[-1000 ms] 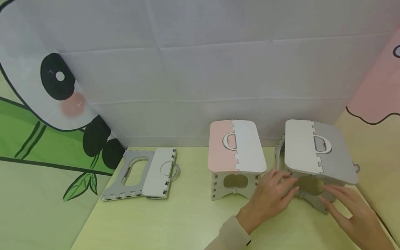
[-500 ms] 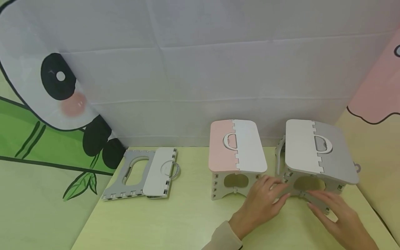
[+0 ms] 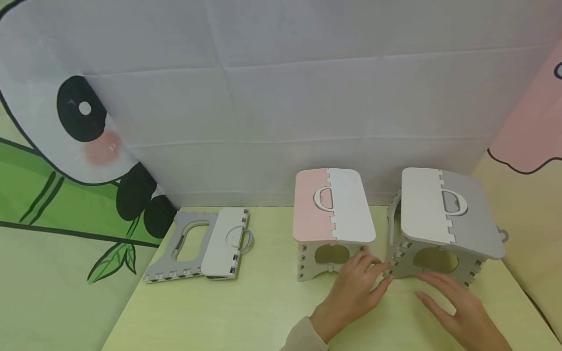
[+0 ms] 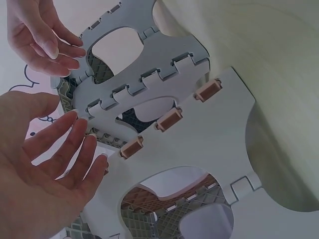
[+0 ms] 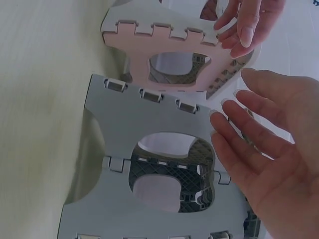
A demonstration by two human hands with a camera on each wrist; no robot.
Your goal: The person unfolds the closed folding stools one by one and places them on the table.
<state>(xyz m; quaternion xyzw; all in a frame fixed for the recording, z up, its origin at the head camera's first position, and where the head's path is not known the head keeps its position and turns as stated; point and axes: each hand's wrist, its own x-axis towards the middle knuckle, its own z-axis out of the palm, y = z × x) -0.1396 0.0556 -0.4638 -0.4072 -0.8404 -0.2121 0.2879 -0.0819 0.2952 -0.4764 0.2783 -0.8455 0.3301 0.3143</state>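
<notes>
On the right of the head view stands a white and grey folding stool (image 3: 448,209), unfolded, with an arched handle in its top. A pink and white folding stool (image 3: 327,204) stands unfolded to its left. My left hand (image 3: 353,292) is between the two stools at their front, its fingertips by the grey stool's left front edge; whether they touch it I cannot tell. In the left wrist view, the left hand (image 4: 55,159) has loosely spread fingers holding nothing. My right hand (image 3: 461,307) is before the grey stool's front panel (image 5: 119,129), fingers loosely extended and thumb apart.
A third, grey and white folding stool (image 3: 197,243) lies partly folded at the left of the pale yellow table (image 3: 237,317). Behind the stools hangs a creased pale cloth (image 3: 303,107). A printed side panel (image 3: 522,209) borders the table's right edge.
Both hands have moved left and down, away from the grey stool's front opening. The front panel's lower part has swung outward and now stands straighter. The other two stools have stayed put.
</notes>
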